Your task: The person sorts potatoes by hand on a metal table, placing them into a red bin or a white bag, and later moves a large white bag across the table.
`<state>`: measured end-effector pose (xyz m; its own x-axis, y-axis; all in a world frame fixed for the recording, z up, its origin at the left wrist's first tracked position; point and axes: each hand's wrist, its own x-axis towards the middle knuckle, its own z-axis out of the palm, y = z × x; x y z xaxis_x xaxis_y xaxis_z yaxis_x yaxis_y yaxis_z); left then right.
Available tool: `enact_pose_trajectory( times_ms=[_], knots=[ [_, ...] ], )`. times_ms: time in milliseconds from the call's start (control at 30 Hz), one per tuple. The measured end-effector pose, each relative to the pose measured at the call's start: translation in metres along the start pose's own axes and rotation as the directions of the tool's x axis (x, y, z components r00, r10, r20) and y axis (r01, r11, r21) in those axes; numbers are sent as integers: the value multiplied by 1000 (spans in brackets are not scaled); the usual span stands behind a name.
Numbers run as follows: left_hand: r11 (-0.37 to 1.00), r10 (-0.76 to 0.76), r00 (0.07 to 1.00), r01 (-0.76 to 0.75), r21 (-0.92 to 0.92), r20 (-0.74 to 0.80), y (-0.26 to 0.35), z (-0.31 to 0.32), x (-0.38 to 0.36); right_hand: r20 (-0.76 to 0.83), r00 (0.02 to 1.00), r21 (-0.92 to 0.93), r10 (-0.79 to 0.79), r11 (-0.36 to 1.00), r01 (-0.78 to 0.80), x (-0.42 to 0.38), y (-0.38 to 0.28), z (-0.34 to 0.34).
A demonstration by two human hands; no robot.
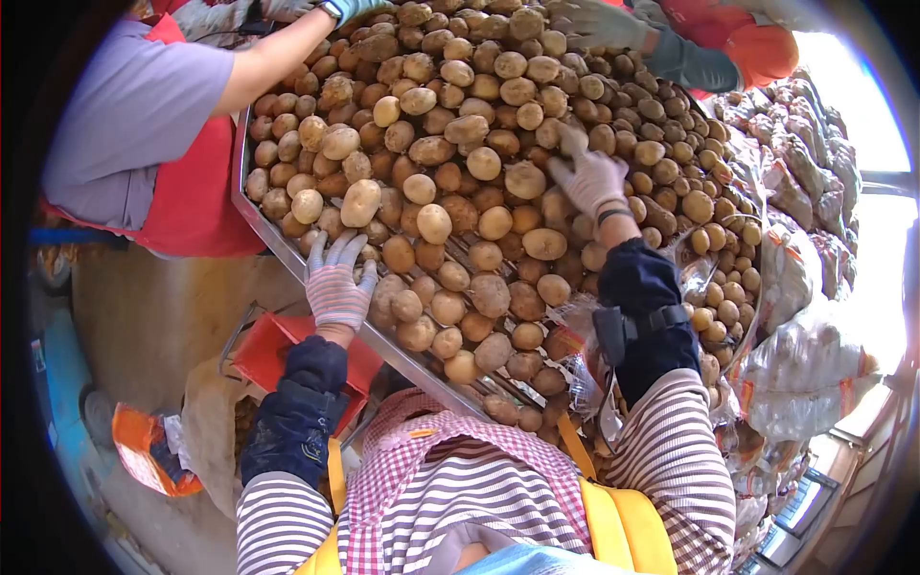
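Observation:
Potatoes point(433, 223) lie heaped across a metal-edged sorting table point(287, 251) in front of me. My left hand point(337, 285), in a striped knit glove, rests by the table's near left edge. Its fingers are spread and reach to the potatoes beside the rim, with nothing in its grasp. Farther out, my right hand point(592, 182) is over the middle of the heap in a similar glove. Its fingers are apart and touch or hover just above the potatoes; which one cannot be told. A little blur covers its fingertips.
A co-worker's arm point(283, 62) reaches in from the upper left, another person's gloved hand point(604, 24) from the upper right. Below the left rim stands a red crate point(273, 350). Filled sacks point(800, 369) are piled at the right.

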<state>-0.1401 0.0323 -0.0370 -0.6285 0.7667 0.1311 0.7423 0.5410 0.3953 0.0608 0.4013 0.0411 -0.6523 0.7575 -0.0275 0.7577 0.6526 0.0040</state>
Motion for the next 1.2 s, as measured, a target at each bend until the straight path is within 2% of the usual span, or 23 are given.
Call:
enact_pose_trajectory(
  times_ms=[33, 100, 167, 233, 267, 300, 367, 433, 467, 500, 567, 633, 667, 733, 767, 833, 867, 967, 1033, 1100, 1133, 1167, 1200],
  knots=[
    [1000, 10, 1000, -10, -5, -1, 0, -1, 0, 104, 995, -40, -12, 999, 16, -12, -9, -3],
    [1000, 25, 1000, -25, 17, 1, 0, -2, 0, 234, 946, -79, -222, 966, 247, -36, -31, -5],
    [1000, 20, 1000, -20, 13, 1, 0, -1, 0, 151, 974, 383, -169, 918, 99, -61, -57, 10],
    [1000, -6, 1000, 6, 15, -2, -1, -1, 0, 115, 927, 100, -358, 932, 348, -88, -82, 9],
    [1000, 8, 1000, -8, 29, -12, 0, -2, 1, 139, 901, 13, -410, 911, 412, -101, -94, 3],
    [999, 25, 1000, -25, 42, -16, 0, -3, 0, -14, 892, 101, -451, 887, 450, -108, -101, 3],
    [999, 25, 999, -25, 22, -25, -1, -2, 0, -45, 909, 185, -413, 891, 414, -102, -108, 5],
    [999, 34, 999, -34, 3, -28, -3, 2, -1, -204, 903, 210, -378, 884, 417, -81, -126, -2],
    [999, 37, 999, -36, 23, -17, -2, 0, 0, -319, 858, 216, -402, 851, 479, -64, -136, 2],
    [999, 48, 999, -48, 18, -15, -1, 2, -1, -347, 833, 143, -431, 854, 501, -48, -145, 13],
    [1000, 26, 999, -25, 12, -23, -3, 3, -1, -32, 873, 91, -487, 868, 487, -25, -167, 31],
    [1000, 17, 1000, -16, 21, -17, -1, 1, -1, 82, 915, 76, -394, 918, 388, -21, -186, 25],
    [1000, 14, 1000, -14, 18, -13, -1, 0, -1, 81, 915, 80, -396, 917, 390, -16, -188, 21],
    [1000, 25, 1000, -25, 16, -14, 1, -1, -1, 343, 874, 224, -343, 934, 278, 1, -186, 10],
    [999, 27, 1000, -27, 18, -4, 2, -2, -1, 337, 879, 226, -336, 936, 271, 2, -182, 6],
    [999, 43, 999, -43, 19, 1, 2, -2, -1, 567, 761, 138, -315, 947, 289, 3, -172, -21],
    [999, 31, 1000, -31, 24, 5, 2, -1, -1, 564, 751, 210, -345, 939, 273, -6, -166, -27],
    [1000, 4, 1000, -4, 14, 16, 1, -2, -1, 404, 840, 280, -362, 923, 263, -60, -140, -14],
    [1000, 19, 1000, -19, 4, -15, -1, 0, -2, 441, 813, 387, -381, 898, 210, -79, -121, -23],
    [1000, 21, 1000, -20, 5, -24, -1, 1, 0, 395, 840, 377, -372, 900, 221, -79, -100, -35],
    [999, 33, 999, -32, 10, -26, 0, 1, -1, 221, 903, 446, -368, 862, 242, -69, -78, -25],
    [999, 30, 999, -29, 14, -20, 0, 1, -3, 169, 950, 416, -264, 893, 175, -58, -67, -42],
    [1000, 28, 999, -28, 13, -18, 0, 0, -2, -95, 967, 296, -236, 921, 254, -44, -40, -21]
  ],
)
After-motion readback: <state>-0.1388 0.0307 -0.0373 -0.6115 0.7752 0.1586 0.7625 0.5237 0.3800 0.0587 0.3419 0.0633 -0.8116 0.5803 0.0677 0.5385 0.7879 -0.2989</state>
